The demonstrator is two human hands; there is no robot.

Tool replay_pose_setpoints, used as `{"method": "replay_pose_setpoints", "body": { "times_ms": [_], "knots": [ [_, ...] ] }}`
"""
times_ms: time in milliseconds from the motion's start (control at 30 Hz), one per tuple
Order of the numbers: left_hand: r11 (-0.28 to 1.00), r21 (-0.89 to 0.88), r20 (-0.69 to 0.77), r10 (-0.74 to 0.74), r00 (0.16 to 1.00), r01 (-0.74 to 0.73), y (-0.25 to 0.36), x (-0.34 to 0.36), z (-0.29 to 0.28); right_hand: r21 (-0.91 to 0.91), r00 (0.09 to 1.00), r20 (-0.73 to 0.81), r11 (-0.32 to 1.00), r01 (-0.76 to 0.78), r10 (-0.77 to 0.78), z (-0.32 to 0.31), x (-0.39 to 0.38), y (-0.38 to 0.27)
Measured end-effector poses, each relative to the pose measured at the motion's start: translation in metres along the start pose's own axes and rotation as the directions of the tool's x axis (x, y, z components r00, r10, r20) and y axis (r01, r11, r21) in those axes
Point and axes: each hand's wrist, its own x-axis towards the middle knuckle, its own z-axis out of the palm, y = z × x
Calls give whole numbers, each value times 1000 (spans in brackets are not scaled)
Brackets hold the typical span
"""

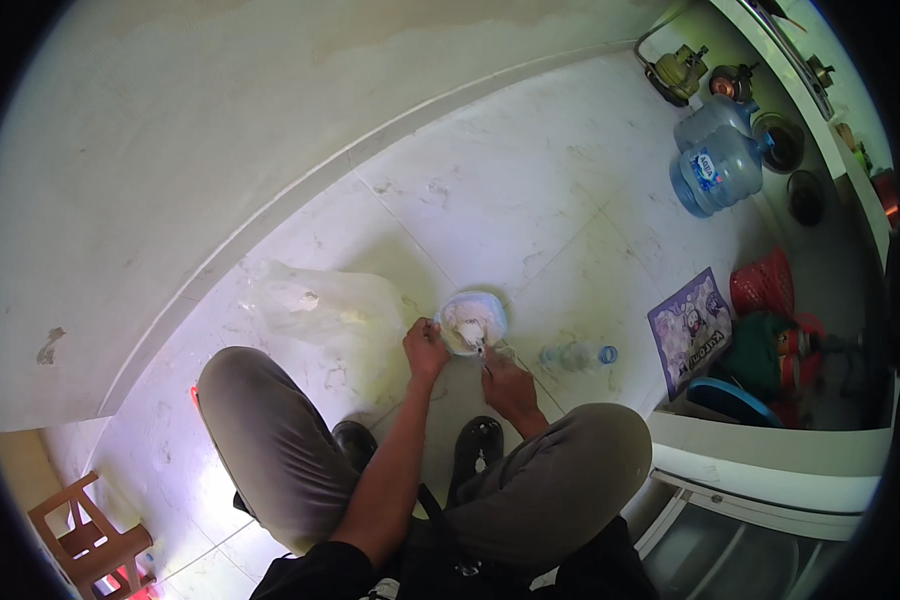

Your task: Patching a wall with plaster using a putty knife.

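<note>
A small pale bowl (500, 308) stands on the tiled floor in front of my feet, with a whitish, powdery or pasty mass in it. My left hand (426, 350) is closed at the bowl's left rim, its fingers gripping the edge. In my right hand (510, 388) is the handle of a spoon (482, 346), whose head dips into the white mass. Left of the bowl lies a crumpled clear plastic bag (340, 310) with something pale inside. To the right, a clear plastic bottle (578, 356) with a blue end lies on its side.
Two large blue water jugs (715, 175) and brass-coloured gas fittings (680, 72) stand at the far right under a counter. Closer are a purple patterned bag (692, 330), a red basket (763, 284) and a blue round object (732, 402). A brown stool (95, 540) sits lower left; a wall (200, 130) runs behind.
</note>
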Motion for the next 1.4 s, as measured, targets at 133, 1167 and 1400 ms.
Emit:
{"method": "replay_pose_setpoints", "body": {
  "times_ms": [133,1167,1400],
  "knots": [
    [1000,-13,41,-13,999,14,-16,8,1,437,904,-174,853,-284,390,-3,-51,29],
    [995,-89,1,-49,999,49,-8,4,3,90,991,-135,996,21,-8,-15,55,102],
    [989,-100,37,-106,994,109,0,1,4,24,992,-124,999,25,-22,-11,55,107]
  ]
}}
